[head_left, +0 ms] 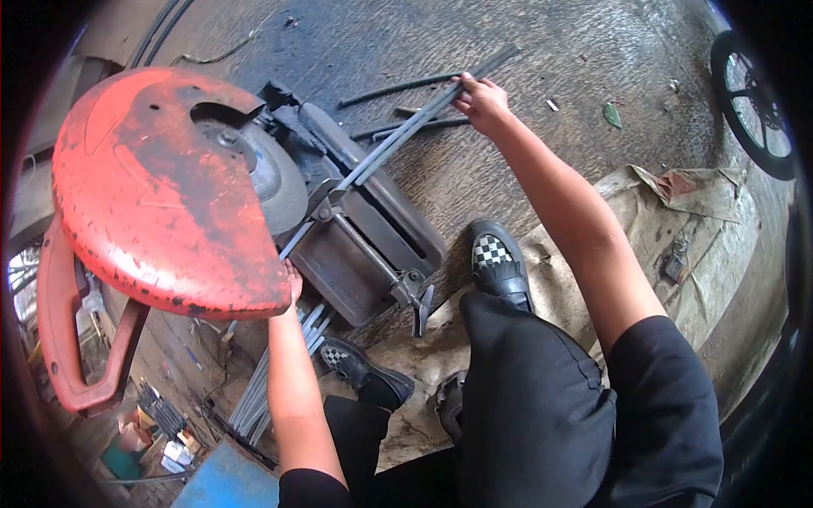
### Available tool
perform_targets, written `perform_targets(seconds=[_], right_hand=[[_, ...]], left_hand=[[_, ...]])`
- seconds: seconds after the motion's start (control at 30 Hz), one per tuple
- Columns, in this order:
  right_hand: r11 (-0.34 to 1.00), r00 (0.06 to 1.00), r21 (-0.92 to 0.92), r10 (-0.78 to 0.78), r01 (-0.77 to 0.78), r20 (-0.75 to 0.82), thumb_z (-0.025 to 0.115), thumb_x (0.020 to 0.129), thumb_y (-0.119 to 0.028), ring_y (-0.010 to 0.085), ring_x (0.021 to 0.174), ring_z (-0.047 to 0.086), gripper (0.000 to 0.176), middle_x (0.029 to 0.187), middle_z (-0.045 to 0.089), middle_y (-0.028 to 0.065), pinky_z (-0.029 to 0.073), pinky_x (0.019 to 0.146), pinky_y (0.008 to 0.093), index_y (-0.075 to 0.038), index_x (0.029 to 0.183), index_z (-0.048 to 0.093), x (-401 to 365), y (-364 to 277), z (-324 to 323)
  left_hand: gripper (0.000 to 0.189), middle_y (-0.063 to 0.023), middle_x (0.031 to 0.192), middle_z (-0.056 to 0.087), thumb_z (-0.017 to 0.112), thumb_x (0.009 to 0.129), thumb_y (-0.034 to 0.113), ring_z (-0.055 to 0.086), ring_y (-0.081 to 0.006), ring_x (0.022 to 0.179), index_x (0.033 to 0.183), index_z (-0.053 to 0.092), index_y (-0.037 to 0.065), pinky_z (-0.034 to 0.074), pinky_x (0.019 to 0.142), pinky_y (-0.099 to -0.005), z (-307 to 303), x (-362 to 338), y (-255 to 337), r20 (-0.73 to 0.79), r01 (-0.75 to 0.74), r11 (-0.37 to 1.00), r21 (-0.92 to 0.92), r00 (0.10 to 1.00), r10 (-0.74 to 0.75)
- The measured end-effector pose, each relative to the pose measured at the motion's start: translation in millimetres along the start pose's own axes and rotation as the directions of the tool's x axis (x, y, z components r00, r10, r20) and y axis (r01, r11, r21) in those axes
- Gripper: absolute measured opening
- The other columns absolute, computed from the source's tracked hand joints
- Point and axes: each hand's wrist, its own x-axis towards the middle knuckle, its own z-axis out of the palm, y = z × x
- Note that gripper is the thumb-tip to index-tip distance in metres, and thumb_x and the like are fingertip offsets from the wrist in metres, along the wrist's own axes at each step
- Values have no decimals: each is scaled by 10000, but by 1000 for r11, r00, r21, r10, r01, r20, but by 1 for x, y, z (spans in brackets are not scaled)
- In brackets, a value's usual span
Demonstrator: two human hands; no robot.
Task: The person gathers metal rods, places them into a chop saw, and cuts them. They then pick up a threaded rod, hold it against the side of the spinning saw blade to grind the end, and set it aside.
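A chop saw with a worn red blade guard (169, 195) stands on the floor before me. Its grey cutting disc (275, 173) shows under the guard, above the dark metal base (339, 275). Two thin metal rods (415, 123) lie side by side across the base, and one runs on through the vise (364, 241) below the disc. My right hand (481, 103) is closed around the rods near their far end. Beside the rod's near end, my left hand (292, 281) reaches under the guard's edge, which hides most of its fingers.
Several loose rods (394, 89) lie on the floor behind the saw. A bundle of rods (258, 398) rests at lower left, near a blue surface (229, 478). A black spoked wheel (752, 106) is at far right. A dirty sheet (669, 245) lies by my feet.
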Motion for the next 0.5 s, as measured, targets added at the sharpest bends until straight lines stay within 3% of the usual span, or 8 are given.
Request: perform_targets(seconds=[0.03, 0.07, 0.13, 0.23, 0.3, 0.43, 0.47, 0.5], right_hand=[[999, 998, -32, 17, -15, 55, 588, 926, -124, 254, 854, 664, 588, 1050, 639, 162, 593, 707, 421, 26, 1372, 236, 6, 2, -4], [999, 999, -41, -5, 4, -33, 559, 943, -130, 244, 853, 666, 405, 1028, 643, 153, 595, 708, 419, 12, 1262, 353, 3, 4, 4], [997, 1000, -78, -1, 0, -18, 535, 955, -128, 242, 852, 667, 249, 1004, 646, 144, 595, 713, 420, -3, 1132, 413, -5, 3, 10], [992, 999, -121, -32, 31, -9, 510, 966, -133, 255, 845, 668, 207, 995, 644, 145, 598, 710, 428, -4, 1102, 423, -13, 6, 17], [992, 999, -122, -33, 29, -28, 505, 968, -134, 260, 840, 668, 198, 996, 645, 148, 598, 712, 429, -5, 1093, 422, -15, 5, 22], [990, 998, -135, -43, 36, -47, 499, 970, -136, 270, 830, 670, 184, 992, 646, 154, 601, 713, 412, -5, 1074, 425, -12, 5, 25], [989, 998, -140, -47, 39, -49, 498, 971, -138, 270, 830, 671, 183, 991, 646, 154, 602, 712, 406, -4, 1072, 425, -11, 5, 26], [989, 998, -140, -46, 39, -49, 498, 971, -138, 270, 830, 671, 183, 991, 646, 154, 602, 712, 406, -4, 1072, 425, -9, 5, 26]], left_hand=[[293, -2, 1091, 566, 538, 955, 281, 544, -132, 1023, 1165, 512, 78, 376, 957, -321, -3, 8, 5, -8, -10, 1000, -6, 1000, 10], [287, -3, 1096, 566, 534, 957, 276, 545, -134, 1025, 1167, 516, 81, 380, 957, -317, -8, 20, 9, -5, 7, 1000, 7, 1000, -7], [281, -4, 1100, 565, 529, 959, 271, 547, -136, 1027, 1169, 519, 84, 385, 957, -313, -13, 31, 13, -6, 22, 1000, 21, 1000, -22], [255, -6, 1099, 566, 541, 955, 260, 553, -145, 1023, 1147, 539, 92, 409, 941, -321, -21, 36, 11, -61, -56, 998, 17, 997, 57], [225, -4, 1079, 568, 581, 934, 254, 562, -152, 1011, 1095, 562, 98, 430, 917, -339, -43, 51, 14, 196, -121, 992, 45, 974, 110], [213, 10, 982, 582, 665, 878, 272, 572, -140, 932, 986, 580, 109, 439, 860, -336, -31, 17, 13, 292, -104, 984, 142, 954, 59], [213, 10, 982, 582, 665, 878, 272, 572, -140, 932, 986, 580, 109, 439, 860, -336, -28, 14, 13, 291, -105, 984, 142, 955, 60], [205, 18, 955, 584, 668, 876, 274, 567, -130, 909, 974, 582, 116, 431, 841, -325, -23, 12, 13, 165, -64, 985, 163, 986, 37]])
